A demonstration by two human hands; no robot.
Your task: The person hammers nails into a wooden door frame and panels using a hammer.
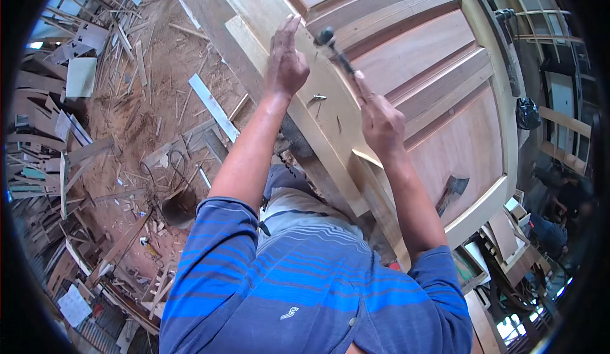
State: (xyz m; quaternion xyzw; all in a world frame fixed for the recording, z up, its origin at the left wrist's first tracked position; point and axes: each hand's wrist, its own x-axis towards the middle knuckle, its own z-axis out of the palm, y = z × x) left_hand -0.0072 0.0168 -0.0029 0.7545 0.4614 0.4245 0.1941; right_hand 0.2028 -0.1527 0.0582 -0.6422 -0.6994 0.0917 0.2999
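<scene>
My right hand (382, 120) is closed round the handle of a hammer (343, 60), whose dark head points up and left over the board's edge. My left hand (286, 65) rests against a pale wooden board (327, 128), fingers stretched out and held close; I see nothing in it. A few small metal pieces, seemingly nails (316, 98), lie on that board between my hands. Beside it lies a large panelled wooden door (413, 42), partly under my right forearm. A hatchet (453, 192) lies on the lower door panel, part of it hidden by my forearm.
Wood scraps (136, 61) and sawdust cover the floor at left. A dark bucket-like container (179, 209) stands near my left elbow. A black plastic bag (527, 114) hangs past the door's right edge. Another person (569, 201) is at the far right, among stacked wood.
</scene>
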